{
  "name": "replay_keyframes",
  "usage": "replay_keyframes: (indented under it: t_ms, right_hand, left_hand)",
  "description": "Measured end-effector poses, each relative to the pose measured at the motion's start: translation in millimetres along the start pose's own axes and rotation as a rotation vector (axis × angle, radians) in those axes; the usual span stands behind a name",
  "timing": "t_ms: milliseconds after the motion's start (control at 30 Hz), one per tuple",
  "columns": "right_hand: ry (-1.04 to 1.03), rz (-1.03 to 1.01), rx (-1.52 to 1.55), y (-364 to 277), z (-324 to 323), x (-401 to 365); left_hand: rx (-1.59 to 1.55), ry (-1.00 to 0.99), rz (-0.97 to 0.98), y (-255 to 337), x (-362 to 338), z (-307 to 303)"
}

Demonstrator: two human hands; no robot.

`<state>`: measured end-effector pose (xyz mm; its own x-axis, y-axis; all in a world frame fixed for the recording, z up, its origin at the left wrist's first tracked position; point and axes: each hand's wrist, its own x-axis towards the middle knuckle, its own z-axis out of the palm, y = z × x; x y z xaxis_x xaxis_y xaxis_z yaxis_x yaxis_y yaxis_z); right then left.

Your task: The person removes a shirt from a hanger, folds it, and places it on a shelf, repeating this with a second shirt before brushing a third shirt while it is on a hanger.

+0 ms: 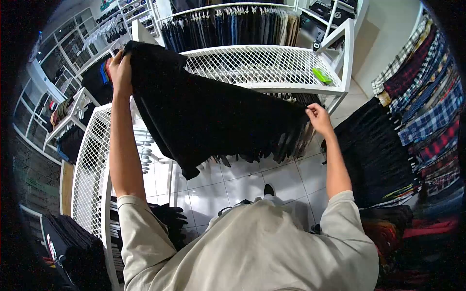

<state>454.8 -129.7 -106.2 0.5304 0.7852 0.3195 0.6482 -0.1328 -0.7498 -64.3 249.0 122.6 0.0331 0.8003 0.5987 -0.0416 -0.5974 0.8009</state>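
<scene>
A black garment is stretched out in the air in front of me, slanting down from left to right. My left hand is closed on its upper left edge, with the arm raised high. At the far right corner my right hand pinches the cloth between thumb and fingers. A narrow, sleeve-like part hangs down at the bottom. The cloth hides part of the white mesh-topped rack behind it; its exact cut is hard to make out in the dark fabric.
A bright green object lies on the mesh top's right end. Trousers hang along the back. Plaid shirts line the right side. Another white mesh rack stands at left. White floor tiles show below.
</scene>
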Motion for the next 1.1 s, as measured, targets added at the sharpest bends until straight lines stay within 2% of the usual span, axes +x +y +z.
replay_keyframes:
  t_ms: [33, 67, 133, 200, 267, 333, 467, 533, 600, 667, 733, 767, 833, 867, 933, 1000, 1067, 1100]
  right_hand:
    - [0.035, -0.017, -0.046, -17.3, -10.3, 2.0]
    - [0.071, -0.124, -0.02, -4.8, -11.2, 11.8]
    - [0.021, -0.022, -0.097, -39.6, -42.1, 20.7]
    - [0.343, -0.198, 0.002, -51.8, -49.5, 38.0]
    - [0.265, -0.158, -0.04, -71.5, -63.9, 49.4]
    - [0.378, -0.204, -0.02, -81.2, -80.7, 67.1]
    - [0.416, -0.239, 0.066, -94.1, -97.0, 89.8]
    - [0.453, -0.229, 0.321, -100.3, -94.8, 92.8]
    - [0.48, -0.194, 0.378, -99.3, -93.4, 95.0]
    - [0.57, -0.213, 0.559, -101.6, -90.1, 100.3]
    - [0.64, -0.241, 0.635, -92.7, -90.2, 113.3]
    - [0.684, -0.274, 0.585, -93.9, -91.4, 120.7]
    - [0.75, -0.345, 0.499, -96.2, -92.0, 140.3]
    - [0.778, -0.357, 0.448, -99.3, -93.3, 150.9]
    - [0.817, -0.404, 0.34, -105.0, -97.1, 183.1]
    - [0.799, -0.421, 0.29, -110.6, -100.0, 224.8]
    - [0.756, -0.39, 0.236, -107.4, -103.0, 282.3]
    - [0.71, -0.317, 0.242, -110.0, -101.6, 309.6]
  left_hand:
    - [-0.029, 0.053, -0.061, -3.8, -4.0, -0.5]
    - [-0.033, 0.052, -0.059, -6.5, -6.5, -2.1]
    - [-0.025, 0.086, 0.027, -17.5, -10.1, -8.3]
    - [-0.026, 0.099, 0.04, -27.9, -10.9, -16.1]
    - [0.037, 0.088, -0.033, -48.0, -4.2, -30.5]
    - [0.027, 0.088, -0.058, -52.6, -3.6, -34.4]
    - [0.03, 0.047, 0.024, -59.1, 3.3, -25.7]
    - [0.014, 0.06, 0.074, -63.4, 5.2, -18.6]
    - [0.001, 0.115, 0.108, -67.8, 14.1, -11.0]
    - [0.04, 0.162, 0.116, -54.5, 11.0, 5.7]
    - [0.084, 0.205, 0.119, -33.5, 7.5, 24.7]
    - [0.08, 0.246, 0.2, -23.2, 10.4, 35.5]
    - [0.109, 0.292, 0.354, -20.9, 32.0, 46.4]
    - [0.322, 0.347, 0.319, -28.8, 49.6, 40.8]
    - [0.441, 0.339, 0.439, -14.3, 78.0, 53.5]
    - [0.617, 0.309, 0.483, -24.3, 126.9, 60.9]
    - [0.793, 0.294, 0.28, -19.0, 173.5, 91.2]
    - [0.918, 0.272, 0.269, -30.9, 204.0, 103.1]
